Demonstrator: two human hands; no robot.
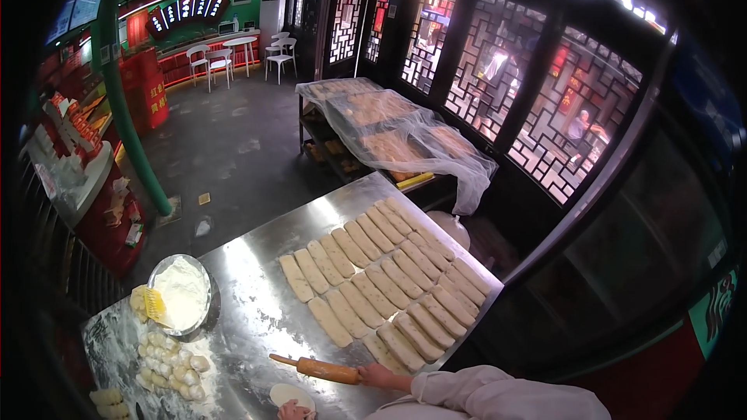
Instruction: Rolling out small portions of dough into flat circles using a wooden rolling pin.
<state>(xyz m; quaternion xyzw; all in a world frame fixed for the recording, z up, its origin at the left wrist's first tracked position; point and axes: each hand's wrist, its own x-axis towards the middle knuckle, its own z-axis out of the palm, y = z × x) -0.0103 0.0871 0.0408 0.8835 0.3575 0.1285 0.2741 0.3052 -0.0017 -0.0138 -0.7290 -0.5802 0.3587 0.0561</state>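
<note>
My right hand is closed round one handle of a wooden rolling pin, which points left just above the metal table. At the near edge, my left hand has its fingers at the edge of a flat, pale dough round; only part of this hand shows. Left of it lies a cluster of small dough balls on scattered flour. Beyond them stands a metal bowl of white flour, with a yellow scraper-like tool at its left side.
Rows of long, speckled dough strips cover the right of the metal table. More dough pieces lie at its near left corner. Behind, a rack of trays is draped in clear plastic. A green post rises on the left.
</note>
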